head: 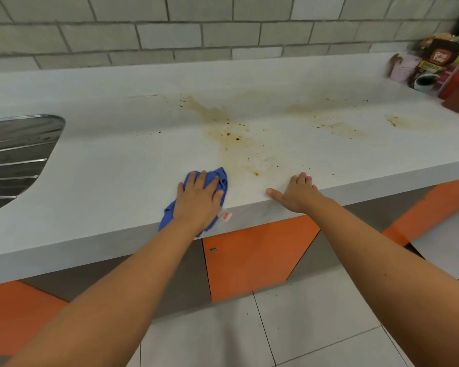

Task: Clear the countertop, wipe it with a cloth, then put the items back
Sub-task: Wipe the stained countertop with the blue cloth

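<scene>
- Cloth (221,178), blue and crumpled, lies at the near edge of the smooth white surface (117,160), pressed under the left hand (198,200), fingers flat.
- Brown speckled stains (223,128) spread beyond.
- Right hand (297,193) rests on the edge, fingers straight.

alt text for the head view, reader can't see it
A person's left hand presses a blue cloth near the front edge of a white countertop; the right hand rests flat beside it. Brown stains spread over the surface ahead, with food packets at far right and a steel drainboard at left.
</scene>
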`<state>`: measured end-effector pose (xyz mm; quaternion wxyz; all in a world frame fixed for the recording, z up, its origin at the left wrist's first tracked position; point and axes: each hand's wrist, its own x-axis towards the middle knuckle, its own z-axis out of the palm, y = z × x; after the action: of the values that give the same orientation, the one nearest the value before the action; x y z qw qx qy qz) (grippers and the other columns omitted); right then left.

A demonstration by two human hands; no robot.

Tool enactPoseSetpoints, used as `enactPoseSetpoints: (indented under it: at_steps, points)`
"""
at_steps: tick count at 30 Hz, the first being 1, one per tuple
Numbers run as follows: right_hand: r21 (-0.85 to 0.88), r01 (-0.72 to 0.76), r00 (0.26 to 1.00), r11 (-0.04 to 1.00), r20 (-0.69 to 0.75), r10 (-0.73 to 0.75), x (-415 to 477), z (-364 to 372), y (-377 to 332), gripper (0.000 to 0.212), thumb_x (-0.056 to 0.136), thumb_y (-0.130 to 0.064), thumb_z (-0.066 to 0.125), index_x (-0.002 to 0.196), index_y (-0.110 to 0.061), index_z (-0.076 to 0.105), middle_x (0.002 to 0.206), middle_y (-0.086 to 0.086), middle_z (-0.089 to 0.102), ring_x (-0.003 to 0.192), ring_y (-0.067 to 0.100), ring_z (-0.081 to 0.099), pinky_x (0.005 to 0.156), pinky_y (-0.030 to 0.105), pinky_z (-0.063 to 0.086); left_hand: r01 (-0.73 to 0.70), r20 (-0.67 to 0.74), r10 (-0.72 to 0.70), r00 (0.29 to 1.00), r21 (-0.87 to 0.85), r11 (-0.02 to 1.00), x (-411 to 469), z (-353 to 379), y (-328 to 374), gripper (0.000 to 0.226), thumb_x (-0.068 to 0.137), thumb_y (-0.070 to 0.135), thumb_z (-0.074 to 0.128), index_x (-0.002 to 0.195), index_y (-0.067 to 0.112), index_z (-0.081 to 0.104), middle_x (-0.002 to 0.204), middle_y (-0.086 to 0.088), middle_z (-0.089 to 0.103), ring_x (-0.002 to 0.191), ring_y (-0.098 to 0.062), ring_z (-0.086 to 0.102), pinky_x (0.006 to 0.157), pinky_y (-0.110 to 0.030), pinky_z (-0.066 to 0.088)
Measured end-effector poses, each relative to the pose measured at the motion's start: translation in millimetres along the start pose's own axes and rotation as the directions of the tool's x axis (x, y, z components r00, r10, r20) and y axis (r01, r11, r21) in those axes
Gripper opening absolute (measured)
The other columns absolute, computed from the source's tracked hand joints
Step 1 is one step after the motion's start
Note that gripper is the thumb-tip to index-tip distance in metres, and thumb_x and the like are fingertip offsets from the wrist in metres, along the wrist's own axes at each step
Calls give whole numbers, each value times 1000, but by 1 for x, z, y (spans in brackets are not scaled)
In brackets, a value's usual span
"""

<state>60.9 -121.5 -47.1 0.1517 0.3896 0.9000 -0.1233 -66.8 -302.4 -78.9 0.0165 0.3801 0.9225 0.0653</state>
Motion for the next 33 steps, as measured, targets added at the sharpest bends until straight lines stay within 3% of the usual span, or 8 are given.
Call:
enactPoseSetpoints:
  at_steps: [4, 10, 15, 18, 26, 28, 31, 33]
  points:
    - [-23, 22, 998, 999, 57, -21, -1, -9, 3, 92, 91, -65, 23, 147, 5, 2, 156, 20, -5, 145, 33, -3, 116, 45, 11, -67, -35, 67, 997, 21, 998, -12, -2, -48, 49, 99, 39, 22, 144, 22, 32, 154, -3, 23, 141, -22, 16, 112, -42, 25]
    - [-46, 53, 998, 998, 40, -52, -1, -9, 6, 83, 95, -58, 21, 145, 7, 13, 155, 23, 1, 144, 35, 4, 114, 45, 20, 287, -41, -287, 957, -3, 958, 13, -5, -35, 50, 98, 36, 22, 145, 20, 26, 153, -7, 21, 141, -28, 13, 112, -48, 18]
    - [-4, 15, 1000, 1000, 2, -15, 0, -4, 4, 79, 97, -55, 20, 147, 4, 10, 156, 19, 0, 145, 32, 1, 115, 45, 16, -29, -15, 28, 999, -29, 999, -2, 5, 48, 50, 100, 40, 20, 147, 24, 22, 157, -2, 14, 144, -24, 6, 116, -44, 11]
    - [-58, 14, 996, 998, -87, -19, -4, -8, -10, 65, 100, -45, 24, 144, 3, 24, 154, 19, 13, 143, 36, 6, 114, 45, 20, -46, -11, 46, 999, -70, 996, -16, 4, 30, 48, 101, 37, 18, 147, 25, 22, 157, 1, 14, 145, -19, 5, 118, -43, 8]
    - [-36, 436, 856, 899, -292, -427, -28, 6, -101, 35, 97, -15, 39, 126, -2, 51, 137, 13, 37, 126, 30, 32, 96, 33, 35, 269, 2, -272, 962, -143, 952, -12, -15, -46, 53, 101, 32, 24, 150, 18, 9, 157, -5, 12, 145, -23, 4, 115, -47, 6]
    - [23, 513, 826, 858, -286, -486, -32, 13, -125, 34, 94, -9, 40, 124, -1, 53, 138, 12, 37, 127, 28, 32, 97, 32, 34, 291, 28, -312, 950, -448, 845, -5, -16, -51, 54, 101, 36, 25, 149, 18, 11, 155, -5, 20, 145, -23, 9, 116, -45, 6]
    - [152, 548, 826, 822, -252, -504, -37, 23, -163, 31, 96, -9, 36, 120, 2, 53, 136, 14, 38, 125, 26, 35, 96, 29, 34, 274, 185, -290, 939, -912, 306, -4, -32, -75, 55, 98, 50, 26, 147, 25, 23, 153, 0, 28, 140, -17, 27, 118, -38, 17]
    - [164, 509, 858, 845, -176, -483, -41, 33, -190, 37, 100, -20, 33, 129, 2, 43, 140, 17, 35, 126, 28, 36, 98, 29, 33, 208, 111, -313, 943, -933, 293, -10, -42, -96, 50, 100, 45, 27, 145, 24, 29, 151, 2, 32, 138, -13, 31, 116, -32, 21]
